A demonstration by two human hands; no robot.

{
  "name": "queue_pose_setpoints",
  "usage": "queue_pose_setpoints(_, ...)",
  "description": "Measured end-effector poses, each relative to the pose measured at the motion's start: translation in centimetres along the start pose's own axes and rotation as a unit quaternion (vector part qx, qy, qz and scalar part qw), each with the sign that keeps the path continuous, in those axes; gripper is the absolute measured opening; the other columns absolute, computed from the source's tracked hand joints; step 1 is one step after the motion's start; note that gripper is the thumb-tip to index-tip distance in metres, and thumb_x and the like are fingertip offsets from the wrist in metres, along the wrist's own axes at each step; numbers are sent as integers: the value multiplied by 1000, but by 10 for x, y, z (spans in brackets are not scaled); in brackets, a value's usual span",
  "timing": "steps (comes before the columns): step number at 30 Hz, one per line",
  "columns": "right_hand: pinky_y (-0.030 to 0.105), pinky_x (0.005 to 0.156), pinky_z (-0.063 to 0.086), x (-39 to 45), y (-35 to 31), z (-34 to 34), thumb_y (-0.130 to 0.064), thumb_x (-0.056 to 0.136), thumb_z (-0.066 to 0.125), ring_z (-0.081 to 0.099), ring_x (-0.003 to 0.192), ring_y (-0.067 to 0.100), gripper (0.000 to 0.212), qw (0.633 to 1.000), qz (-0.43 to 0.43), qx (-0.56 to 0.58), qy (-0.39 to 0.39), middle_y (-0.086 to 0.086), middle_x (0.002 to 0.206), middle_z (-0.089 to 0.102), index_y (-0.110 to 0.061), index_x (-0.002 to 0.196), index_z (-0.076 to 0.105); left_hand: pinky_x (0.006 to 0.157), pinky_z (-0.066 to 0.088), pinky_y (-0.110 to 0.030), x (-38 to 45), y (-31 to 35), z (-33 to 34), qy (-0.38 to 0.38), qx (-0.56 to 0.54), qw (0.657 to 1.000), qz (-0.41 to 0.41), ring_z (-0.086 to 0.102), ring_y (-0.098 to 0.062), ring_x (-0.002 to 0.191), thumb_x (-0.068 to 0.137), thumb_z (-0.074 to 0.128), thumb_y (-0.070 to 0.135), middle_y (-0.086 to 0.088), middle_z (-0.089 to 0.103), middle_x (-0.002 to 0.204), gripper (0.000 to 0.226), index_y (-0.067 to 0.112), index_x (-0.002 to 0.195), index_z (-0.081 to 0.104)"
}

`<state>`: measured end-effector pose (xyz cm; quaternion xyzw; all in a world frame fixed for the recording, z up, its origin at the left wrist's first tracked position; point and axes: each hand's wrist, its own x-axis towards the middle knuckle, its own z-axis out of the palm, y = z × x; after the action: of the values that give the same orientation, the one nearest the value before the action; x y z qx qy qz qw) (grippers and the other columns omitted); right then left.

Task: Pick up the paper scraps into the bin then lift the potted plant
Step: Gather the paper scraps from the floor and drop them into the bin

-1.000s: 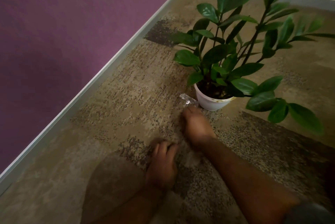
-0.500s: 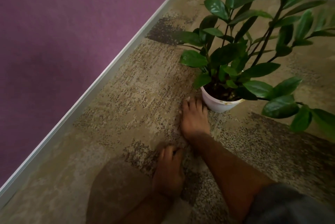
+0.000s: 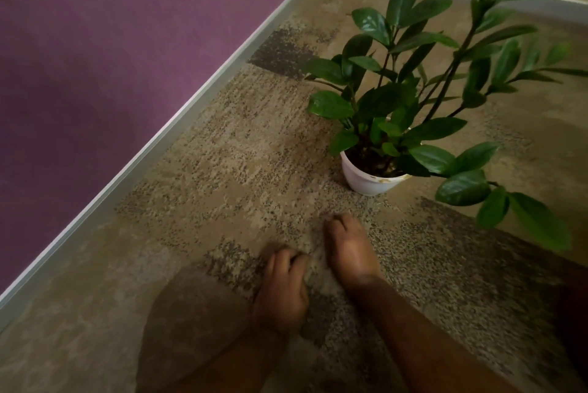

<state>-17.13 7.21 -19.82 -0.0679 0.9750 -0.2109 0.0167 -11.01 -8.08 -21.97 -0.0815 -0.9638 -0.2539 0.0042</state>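
The potted plant, dark glossy leaves in a white pot (image 3: 366,181), stands on the patterned carpet at centre right. My right hand (image 3: 348,249) lies palm down on the carpet a short way in front of the pot, its fingers curled under. No paper scrap shows on the floor beside the pot; whatever the curled fingers hold is hidden. My left hand (image 3: 281,291) rests lower and to the left, close beside the right hand, loosely fisted against the carpet with its contents hidden. No bin is in view.
A purple wall with a grey skirting board (image 3: 178,138) runs diagonally along the left. A yellow wall closes the far corner. Long leafy stems (image 3: 471,42) overhang the carpet to the right. A brown rounded shape, probably my knee (image 3: 191,329), fills the lower left.
A pale scrap lay beside the pot; my right hand reached over it, then drew back toward me with fingers curled. That spot is bare now. The left hand barely moved.
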Motion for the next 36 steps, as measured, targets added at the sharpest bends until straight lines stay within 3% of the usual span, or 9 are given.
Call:
queue_pose_setpoints(9, 34, 86, 45, -67, 27, -25, -9, 91, 53, 53, 103, 27, 22, 994, 97, 21, -46, 11, 114, 54, -9, 111, 61, 88, 51, -37, -2, 4, -2, -20, 7, 1000, -19, 48, -23, 109, 83, 41, 12, -3, 49, 119, 41, 22, 119, 58)
queue_pose_setpoints(13, 26, 73, 40, -98, 39, -50, -8, 92, 51, 48, 77, 10, 11, 986, 138, 96, 4, -1, 92, 55, -11, 91, 62, 94, 47, -40, 0, 8, -5, -32, 24, 999, -25, 46, -25, 113, 85, 47, 4, -6, 48, 121, 41, 22, 120, 59)
queue_pose_setpoints(17, 23, 72, 38, -117, 50, -74, 2, 87, 58, 57, 79, 21, 16, 971, 189, 138, 42, 9, 86, 64, -7, 81, 70, 82, 49, -37, 3, 32, -13, 19, -20, 992, -122, 53, -27, 101, 87, 46, 0, -6, 54, 117, 35, 23, 105, 64)
queue_pose_setpoints(21, 31, 73, 49, -124, 51, -99, -1, 89, 58, 66, 81, 25, 18, 936, 258, 232, 59, 9, 83, 73, -4, 80, 73, 69, 42, -28, 8, 90, -12, 117, -171, 937, -280, 56, -27, 84, 80, 53, -13, -17, 65, 102, 33, 14, 89, 71)
queue_pose_setpoints(24, 23, 65, 43, -128, 42, -123, -1, 88, 58, 64, 72, 17, 19, 905, 297, 286, 107, 2, 73, 68, -9, 77, 71, 73, 46, -21, 16, 153, -18, 74, -391, 850, -345, 60, -30, 98, 87, 50, -12, -19, 66, 104, 25, 2, 95, 68)
queue_pose_setpoints(28, 21, 61, 42, -128, 21, -175, 0, 86, 61, 56, 64, 7, 19, 852, 322, 369, 188, -2, 67, 64, -10, 73, 68, 75, 44, -27, 12, 231, -40, 55, -497, 799, -335, 60, -25, 91, 91, 49, -8, -15, 66, 104, 26, 10, 96, 67)
queue_pose_setpoints(31, 10, 61, 46, -130, 12, -221, 6, 84, 60, 59, 66, 2, 20, 830, 304, 399, 241, -5, 72, 67, -12, 76, 68, 76, 47, -33, 12, 280, -64, 33, -571, 756, -318, 59, -22, 85, 93, 50, -4, -16, 66, 100, 23, 12, 98, 65)
queue_pose_setpoints(34, 24, 67, 53, -138, 9, -266, 1, 86, 58, 67, 72, 11, 14, 823, 283, 417, 261, 3, 77, 72, -6, 80, 68, 71, 52, -29, 17, 332, -97, 9, -641, 716, -275, 67, -21, 83, 94, 50, -1, -11, 70, 94, 23, 17, 94, 63)
queue_pose_setpoints(36, 33, 71, 55, -143, 14, -297, -5, 90, 57, 68, 77, 15, 14, 832, 264, 398, 281, 6, 81, 72, -8, 83, 68, 70, 53, -29, 21, 364, -116, -3, -653, 719, -239, 68, -21, 84, 94, 52, 1, -10, 70, 93, 22, 20, 92, 62)
